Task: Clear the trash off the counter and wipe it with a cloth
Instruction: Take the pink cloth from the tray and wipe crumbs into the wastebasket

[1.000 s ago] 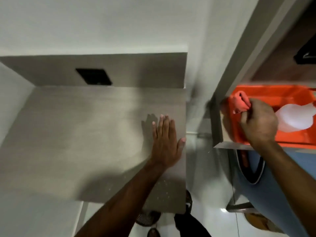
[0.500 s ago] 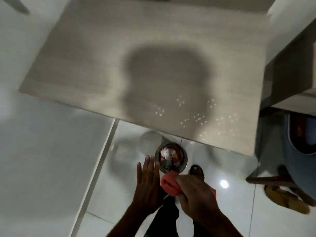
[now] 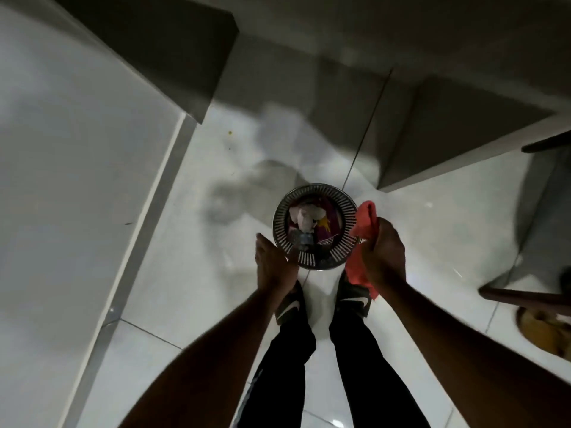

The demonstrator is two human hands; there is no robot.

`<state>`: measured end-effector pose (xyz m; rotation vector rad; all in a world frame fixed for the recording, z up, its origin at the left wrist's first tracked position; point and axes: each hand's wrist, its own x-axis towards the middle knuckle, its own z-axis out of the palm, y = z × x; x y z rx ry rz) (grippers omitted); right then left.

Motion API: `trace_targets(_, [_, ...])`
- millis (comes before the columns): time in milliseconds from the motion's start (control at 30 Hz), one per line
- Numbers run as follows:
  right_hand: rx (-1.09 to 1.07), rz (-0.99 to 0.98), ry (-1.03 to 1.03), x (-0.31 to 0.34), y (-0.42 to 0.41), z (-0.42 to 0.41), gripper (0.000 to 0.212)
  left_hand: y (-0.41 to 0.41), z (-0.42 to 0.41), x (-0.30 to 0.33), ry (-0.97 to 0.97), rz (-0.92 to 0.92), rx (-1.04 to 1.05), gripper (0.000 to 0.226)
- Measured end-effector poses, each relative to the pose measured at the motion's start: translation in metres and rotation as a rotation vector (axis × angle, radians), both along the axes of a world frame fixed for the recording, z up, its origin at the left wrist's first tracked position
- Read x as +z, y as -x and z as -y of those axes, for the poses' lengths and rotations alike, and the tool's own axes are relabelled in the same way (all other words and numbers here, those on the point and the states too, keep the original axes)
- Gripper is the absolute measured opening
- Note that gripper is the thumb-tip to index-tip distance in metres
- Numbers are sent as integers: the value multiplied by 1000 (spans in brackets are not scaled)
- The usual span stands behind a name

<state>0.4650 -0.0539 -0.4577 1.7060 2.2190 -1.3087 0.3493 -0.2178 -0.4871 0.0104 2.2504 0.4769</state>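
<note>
Head view, looking straight down: the bin (image 3: 315,226), a round slatted metal basket, stands on the white floor (image 3: 191,242) just ahead of the person's feet, with crumpled trash (image 3: 306,219) inside it. Right hand (image 3: 383,253) is closed in a fist around the cloth (image 3: 364,223), a red-pink rag; one bunched end stands up above the fist beside the bin's right rim, the other end hangs down below the hand toward the right sandal (image 3: 353,296). Long axis of the cloth therefore runs roughly up-and-down in the frame, slightly tilted, upper end pointing toward the counter side. Left hand (image 3: 272,262) is open and flat, fingers together, at the bin's left rim; contact with the rim cannot be confirmed, and nothing is seen in it. The counter top is not in frame; only dark undersides show above. Judged step: trash disposal is finishing and wiping comes next. To do it well, spread the cloth flat before contact with the counter, press with the full palm, and work in overlapping strokes toward one edge so crumbs collect instead of scattering.
</note>
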Motion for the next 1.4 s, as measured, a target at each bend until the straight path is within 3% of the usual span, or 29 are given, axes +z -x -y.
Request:
trace_targets(33, [-15,1,8,-11,2,-2,34,3,-7,-9,10,96,163,98])
trace_targets(100, [-51,7,50,-25,4,-4,29,8,-19,-18,-27,264,386,69])
trace_targets(133, [-66,5,63,-27,4,-5,26,10,-22,-18,-70,319,425,50])
trace_targets(200, [-85,10,68,-23,2,-8,25,12,-28,-6,-142,376,502,35])
trace_targets(333, [-140,25,13,28,-4,-14,26,11,-40,73,-231,394,594,34])
trace_targets(467, [-147,-31,-84,131,-3,6,25,15,-29,176,-304,456,595,37])
trace_targets(533, [-108,-79,-103,188,4,23,35,17,-23,235,-298,445,607,48])
trace_targets(600, [-17,-99,-112,234,14,42,29,14,-20,285,-321,407,601,53])
trace_targets(733, [218,-79,-233,323,20,66,31,7,-21,372,-344,378,604,24])
trace_targets(867, [210,-146,-289,385,4,59,50,-1,-21,431,-348,351,560,24])
trace_targets(1000, [80,-349,-369,430,-21,38,45,3,-26,456,-428,436,575,20])
trace_targets(1133, [-120,-446,-445,460,-41,-18,41,2,-37,459,-450,496,565,34])
trace_targets(1267, [-154,-371,-526,469,-37,-103,40,-11,-50,458,-446,475,620,25])
trace_targets(1400, [8,-284,-391,446,-13,-155,38,-20,-62,447,-421,483,625,35])
